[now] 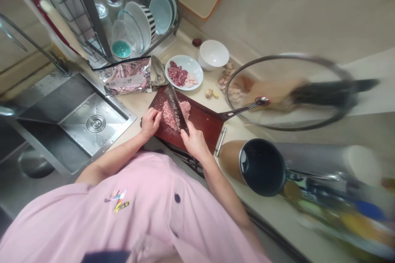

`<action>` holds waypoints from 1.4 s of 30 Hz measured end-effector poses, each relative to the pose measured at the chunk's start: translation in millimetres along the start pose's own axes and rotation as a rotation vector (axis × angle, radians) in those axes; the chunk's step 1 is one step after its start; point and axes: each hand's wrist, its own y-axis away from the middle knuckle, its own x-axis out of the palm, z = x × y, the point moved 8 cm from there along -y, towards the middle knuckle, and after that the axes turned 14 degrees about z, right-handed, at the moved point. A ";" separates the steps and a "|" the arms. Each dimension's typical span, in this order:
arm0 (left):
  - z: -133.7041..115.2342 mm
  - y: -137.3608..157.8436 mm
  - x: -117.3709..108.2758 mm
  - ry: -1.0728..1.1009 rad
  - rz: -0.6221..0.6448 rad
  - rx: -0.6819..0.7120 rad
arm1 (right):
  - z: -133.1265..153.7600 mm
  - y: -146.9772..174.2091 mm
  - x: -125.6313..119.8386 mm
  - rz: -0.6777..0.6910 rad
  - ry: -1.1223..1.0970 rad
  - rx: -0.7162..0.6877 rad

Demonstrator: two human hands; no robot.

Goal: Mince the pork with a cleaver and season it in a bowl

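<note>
My right hand [196, 141] is closed round the handle of a cleaver [176, 107]. Its dark, wide blade lies across a mound of minced meat [168, 116], with bits of meat stuck to it. The mince sits on a dark red cutting board [205, 121] at the counter's front edge. At the board's left edge my left hand [151, 122] is closed, fingers curled against the rim; their undersides are hidden. Behind the board, a pale plate [185, 63] holds diced red meat [177, 74] and some paler pieces [191, 80].
A steel sink [83, 127] lies left. Behind are a foil bag [128, 77], a dish rack [101, 41] and a white bowl [214, 54]. Ginger pieces [209, 93], a spoon [247, 107], a large glass lid [290, 128] and a dark pot [262, 167] are to the right.
</note>
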 end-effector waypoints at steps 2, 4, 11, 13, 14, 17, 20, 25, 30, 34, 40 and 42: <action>-0.4 0.0 -0.2 -0.004 -0.001 0.004 | -5.3 -0.4 -1.8 0.007 0.000 0.033; -0.6 -0.3 0.5 -0.005 0.008 0.005 | -7.1 -1.0 -2.0 0.046 0.007 0.038; -0.4 0.0 0.0 -0.012 -0.004 0.005 | -5.7 -0.2 -0.5 0.032 0.007 0.046; -0.4 -0.1 0.5 -0.010 0.006 0.001 | -3.6 0.0 3.1 0.042 0.008 0.024; -0.4 -0.2 0.6 -0.010 0.009 -0.001 | -1.9 0.9 2.9 0.028 -0.001 0.004; -0.8 -0.1 -0.3 -0.020 -0.001 -0.005 | -0.2 2.8 3.6 0.023 0.000 0.003; -0.7 -0.2 0.1 -0.025 0.005 -0.004 | 0.0 2.6 8.4 0.076 0.035 0.022; 1.1 0.4 -0.2 -0.019 0.001 -0.010 | -0.7 4.5 8.1 0.045 0.024 0.005; -0.1 -0.1 -0.1 -0.014 0.005 -0.001 | -5.6 8.5 2.7 0.015 0.002 -0.003; -1.1 -1.0 0.0 -0.023 0.008 -0.001 | -17.8 8.5 -1.3 0.015 -0.014 0.041; -0.4 -1.2 0.3 -0.028 0.008 -0.004 | -39.2 8.5 -11.9 -0.084 -0.095 0.056; -0.1 -1.4 0.5 -0.038 0.009 -0.005 | -43.3 5.4 -10.8 -0.066 -0.052 0.075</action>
